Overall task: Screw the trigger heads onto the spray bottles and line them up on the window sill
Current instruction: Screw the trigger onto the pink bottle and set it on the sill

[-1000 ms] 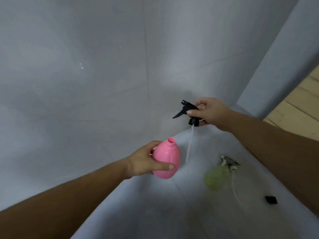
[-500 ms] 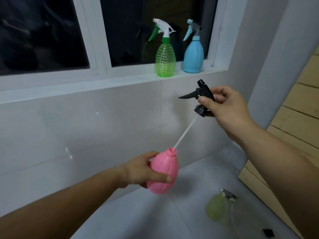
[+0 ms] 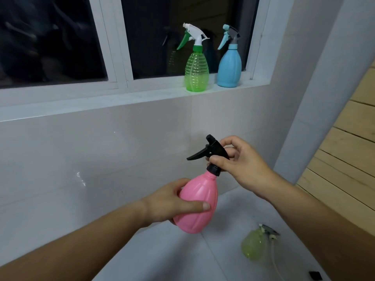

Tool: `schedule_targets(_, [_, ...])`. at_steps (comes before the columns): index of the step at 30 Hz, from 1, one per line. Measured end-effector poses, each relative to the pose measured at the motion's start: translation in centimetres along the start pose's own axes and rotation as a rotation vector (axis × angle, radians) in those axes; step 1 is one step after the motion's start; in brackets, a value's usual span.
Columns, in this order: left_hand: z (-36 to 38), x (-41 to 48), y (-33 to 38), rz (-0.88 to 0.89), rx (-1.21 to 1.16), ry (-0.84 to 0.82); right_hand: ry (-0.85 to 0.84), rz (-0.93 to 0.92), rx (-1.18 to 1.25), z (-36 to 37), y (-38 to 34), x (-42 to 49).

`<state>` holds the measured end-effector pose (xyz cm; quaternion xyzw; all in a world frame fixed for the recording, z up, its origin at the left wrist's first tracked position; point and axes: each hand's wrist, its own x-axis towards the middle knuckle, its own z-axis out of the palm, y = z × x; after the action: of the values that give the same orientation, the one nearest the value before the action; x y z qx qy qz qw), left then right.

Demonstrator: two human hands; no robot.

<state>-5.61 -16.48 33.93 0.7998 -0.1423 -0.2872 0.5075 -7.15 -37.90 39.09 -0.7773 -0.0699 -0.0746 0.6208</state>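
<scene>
My left hand [image 3: 172, 202] grips the belly of a pink spray bottle [image 3: 197, 203], held tilted in mid-air. A black trigger head [image 3: 211, 154] sits on the bottle's neck, and my right hand [image 3: 239, 165] pinches it just above its collar. On the white window sill [image 3: 121, 98] stand a clear green bottle [image 3: 196, 75] with a white-and-green trigger and, to its right, a blue bottle [image 3: 229, 66] with a grey-and-blue trigger. A pale yellow-green bottle [image 3: 254, 249] lies on the floor at lower right, a loose trigger head [image 3: 269, 233] with its tube beside it.
A dark window [image 3: 50, 37] fills the top of the view above a white tiled wall [image 3: 101, 159]. A wooden slatted panel [image 3: 349, 159] stands at the right. A small black piece [image 3: 315, 275] lies on the white floor near the bottom right corner.
My right hand lowered the black trigger head, sliding its tube fully into the pink bottle until the collar met the neck. The view tilted up from floor to window.
</scene>
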Motion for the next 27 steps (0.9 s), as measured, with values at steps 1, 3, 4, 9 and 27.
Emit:
schedule_targets(1, [-0.1, 0.2, -0.1, -0.003, -0.008, 0.009, -0.029, 0.005, -0.007, 0.0, 0.2, 0.0])
schedule_targets(3, [-0.2, 0.5, -0.2, -0.017, -0.013, 0.015, -0.097, 0.016, -0.047, -0.2, 0.6, -0.2])
schedule_targets(4, [-0.2, 0.7, -0.3, -0.023, -0.009, 0.011, -0.134, 0.022, -0.071, -0.3, 0.8, -0.2])
schedule_targets(9, [-0.3, 1.1, -0.5, -0.041, 0.04, 0.002, -0.259, 0.062, -0.131, -0.9, 1.8, 0.1])
schedule_targets(27, [0.5, 1.5, -0.2, -0.098, 0.033, 0.005, -0.267, 0.114, -0.039, -0.6, 3.6, 1.1])
